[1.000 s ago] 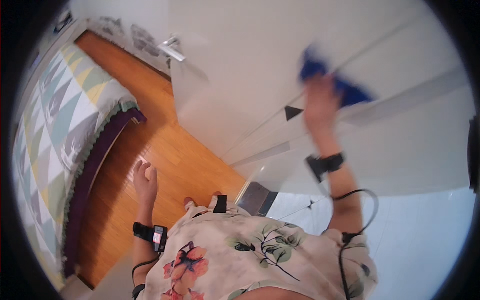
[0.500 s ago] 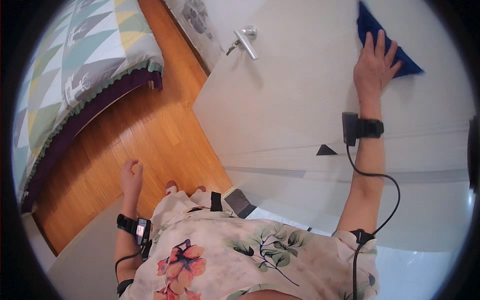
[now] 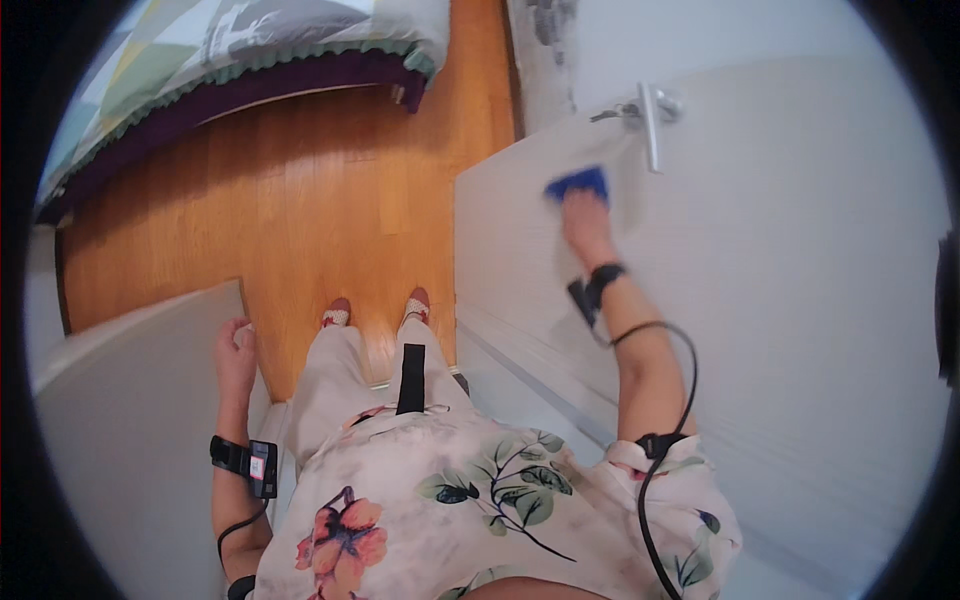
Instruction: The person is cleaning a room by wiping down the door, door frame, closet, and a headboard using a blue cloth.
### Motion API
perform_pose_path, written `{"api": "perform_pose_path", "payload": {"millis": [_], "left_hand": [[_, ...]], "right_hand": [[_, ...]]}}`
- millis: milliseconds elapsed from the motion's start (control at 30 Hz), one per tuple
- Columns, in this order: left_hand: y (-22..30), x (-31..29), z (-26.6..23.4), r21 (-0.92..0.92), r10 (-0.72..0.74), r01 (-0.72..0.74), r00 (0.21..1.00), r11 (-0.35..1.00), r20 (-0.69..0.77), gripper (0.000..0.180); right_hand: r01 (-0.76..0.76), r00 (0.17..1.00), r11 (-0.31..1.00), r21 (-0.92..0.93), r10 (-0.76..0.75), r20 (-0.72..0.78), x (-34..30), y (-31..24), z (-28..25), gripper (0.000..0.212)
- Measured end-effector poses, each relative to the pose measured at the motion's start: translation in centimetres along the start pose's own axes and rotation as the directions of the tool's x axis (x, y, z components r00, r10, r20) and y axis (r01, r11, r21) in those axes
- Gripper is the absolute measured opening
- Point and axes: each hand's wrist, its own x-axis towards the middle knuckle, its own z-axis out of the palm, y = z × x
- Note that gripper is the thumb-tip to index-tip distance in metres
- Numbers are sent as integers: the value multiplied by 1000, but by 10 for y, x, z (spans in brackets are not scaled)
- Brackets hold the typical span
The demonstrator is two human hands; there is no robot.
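Note:
My right hand (image 3: 587,225) presses a bunched blue cloth (image 3: 582,184) against the face of a white door (image 3: 760,260). Its fingers are closed over the cloth and a little smeared by motion. Cloth and hand are just below and left of the silver door handle (image 3: 652,130), where keys (image 3: 612,114) hang at the lock. My left hand (image 3: 236,350) is at the left, over a second pale panel (image 3: 150,350), with its fingers loosely curled and no object visible in it.
A bed with a patterned cover (image 3: 300,45) and purple skirt stands at the far left. Below me is the orange wooden floor (image 3: 290,200), with my feet in slippers on it. The pale panel's corner juts out beside my left hand. A cable runs along my right arm.
My right hand has come down and left across the door with the cloth, from the upper right to beside the handle. The cloth, earlier spread out, is now bunched. The view has turned left.

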Motion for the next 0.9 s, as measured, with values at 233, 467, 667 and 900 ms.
{"api": "perform_pose_path", "payload": {"millis": [233,467,667,900], "left_hand": [[25,-54,76,103,-59,62,998,993,-34,23],[53,-111,104,152,-310,282,926,947,214,24],[19,-101,162,180,-325,285,910,941,259,26],[-65,-79,148,435,-451,283,819,855,354,32]], "right_hand": [[16,962,977,-211,-72,-262,127,31,17,38],[435,810,882,181,-471,349,-109,-24,153,36],[207,977,970,125,-212,35,56,75,121,36],[268,962,889,-372,-267,57,172,27,51,36]]}}
